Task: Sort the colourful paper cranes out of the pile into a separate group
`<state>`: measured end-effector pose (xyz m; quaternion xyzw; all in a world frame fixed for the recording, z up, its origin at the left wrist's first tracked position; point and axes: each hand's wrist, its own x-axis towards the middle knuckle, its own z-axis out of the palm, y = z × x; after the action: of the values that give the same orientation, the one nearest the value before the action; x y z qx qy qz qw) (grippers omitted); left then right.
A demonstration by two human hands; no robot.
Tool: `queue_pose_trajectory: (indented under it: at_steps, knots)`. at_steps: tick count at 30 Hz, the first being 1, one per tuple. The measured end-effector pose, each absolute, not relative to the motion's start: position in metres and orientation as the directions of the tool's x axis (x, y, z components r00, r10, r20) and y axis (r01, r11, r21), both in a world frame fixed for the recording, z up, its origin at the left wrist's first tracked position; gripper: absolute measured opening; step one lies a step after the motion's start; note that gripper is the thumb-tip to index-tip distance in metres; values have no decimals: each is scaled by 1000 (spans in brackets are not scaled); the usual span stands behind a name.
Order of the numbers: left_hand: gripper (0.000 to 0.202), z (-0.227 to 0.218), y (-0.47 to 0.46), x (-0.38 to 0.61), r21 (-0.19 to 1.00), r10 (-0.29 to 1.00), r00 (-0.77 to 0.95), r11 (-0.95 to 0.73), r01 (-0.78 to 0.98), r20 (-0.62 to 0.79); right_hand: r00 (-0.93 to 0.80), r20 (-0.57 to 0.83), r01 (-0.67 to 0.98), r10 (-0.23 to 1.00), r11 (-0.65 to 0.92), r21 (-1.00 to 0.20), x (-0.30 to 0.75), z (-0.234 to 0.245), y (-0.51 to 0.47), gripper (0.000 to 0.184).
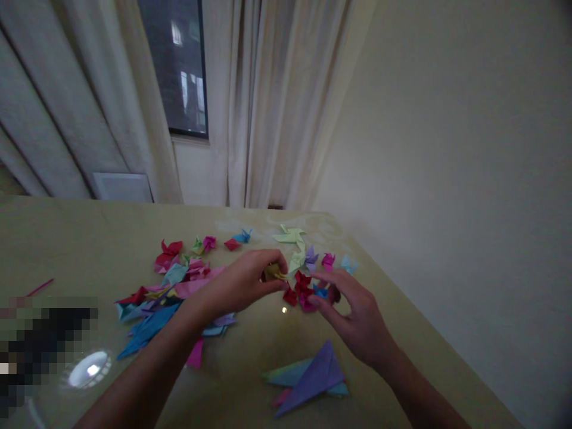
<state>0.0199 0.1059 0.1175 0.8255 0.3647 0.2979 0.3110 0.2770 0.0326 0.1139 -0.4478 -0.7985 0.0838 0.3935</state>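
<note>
My left hand (243,281) is closed in a pinch on a small olive-yellow folded paper piece (273,273) above the table. My right hand (353,313) hovers just to the right, fingers curled loosely and apart, fingertips near a cluster of small red, magenta and blue origami pieces (304,291); nothing shows in its grip. A pale green paper pinwheel (291,236) lies behind the hands.
A heap of pink, blue and red folded papers (170,292) lies left on the glossy tan table (67,238). A purple and teal folded sheet (313,376) sits near the front. Small origami shapes (328,260) dot the far right. Curtains, window and wall stand behind.
</note>
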Motion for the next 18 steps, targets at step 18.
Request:
queue_pose_trajectory:
  at_steps: [18]
  knots:
    - [69, 98, 109, 32, 826, 852, 506, -379, 418, 135, -536, 382, 534, 753, 653, -538, 262, 115, 112, 8]
